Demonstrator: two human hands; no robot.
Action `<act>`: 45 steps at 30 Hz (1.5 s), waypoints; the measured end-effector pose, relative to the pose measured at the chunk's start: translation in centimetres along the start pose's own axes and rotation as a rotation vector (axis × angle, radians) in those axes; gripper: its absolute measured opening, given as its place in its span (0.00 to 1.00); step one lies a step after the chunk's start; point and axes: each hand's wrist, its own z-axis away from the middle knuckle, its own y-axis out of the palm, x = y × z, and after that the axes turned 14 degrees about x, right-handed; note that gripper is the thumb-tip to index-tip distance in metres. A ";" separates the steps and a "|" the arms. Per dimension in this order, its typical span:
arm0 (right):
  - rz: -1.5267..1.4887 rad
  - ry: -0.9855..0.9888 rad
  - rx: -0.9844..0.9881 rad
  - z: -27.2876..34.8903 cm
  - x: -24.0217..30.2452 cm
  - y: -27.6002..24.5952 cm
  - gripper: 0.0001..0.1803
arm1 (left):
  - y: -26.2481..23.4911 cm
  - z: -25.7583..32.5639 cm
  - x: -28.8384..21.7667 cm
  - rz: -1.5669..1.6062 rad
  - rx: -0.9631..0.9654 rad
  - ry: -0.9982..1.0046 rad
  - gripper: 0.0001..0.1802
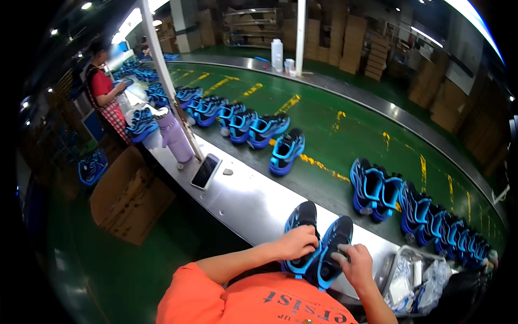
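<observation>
– Fingers (312, 238) of the left hand (297, 243) bent down onto the upper of the left shoe (305, 214). Can't tell if actually gripping anything. Over on the right hand (358, 263), thumb and fingertips close together at the outer side of the right shoe (341, 229). Maybe pinching, maybe just touching, can't call it from this angle.

– Fair enough. Why set up like that, though?

– Probably for easy reach: side by side on the near edge of the metal bench (237, 208), toes pointing away, heels close to the orange shirt (270, 297). One hand per shoe, likely to steady both without stretching.

– Makes sense. Anything in the way?

– Not right at the fingertips. Close by the right forearm, a tray (398, 264) of plastic packets, so worth minding the elbow. Past the toes, a green surface (324, 129) with yellow marks: lone shoe (287, 152) ahead to the left, another pair (374, 189) to the right, then a long row (445, 229) farther right.

– And leftward?

– Phone (206, 171) lying flat, lilac bottle (176, 139) upright beside a white post (159, 59). Cardboard box (132, 197) beyond the bench edge, co-worker (105, 92) well apart.
</observation>
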 end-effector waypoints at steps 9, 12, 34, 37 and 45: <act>0.002 0.144 0.222 -0.2 0.0 -1.6 0.17 | -0.7 0.4 0.3 0.084 0.081 -0.043 0.19; -0.044 0.073 0.215 -0.7 -0.7 -2.6 0.17 | -0.8 0.6 -1.4 0.152 -0.046 -0.165 0.17; -0.219 0.036 0.210 0.8 -2.5 -2.9 0.14 | -0.7 -0.9 -1.1 0.020 0.023 -0.007 0.21; -0.166 0.068 0.217 -0.7 -2.6 -1.9 0.16 | -1.2 0.6 -0.4 0.160 -0.038 -0.056 0.19; -0.191 0.150 0.227 0.3 -2.0 -2.4 0.17 | -2.6 -0.1 -3.4 0.376 0.078 -0.262 0.16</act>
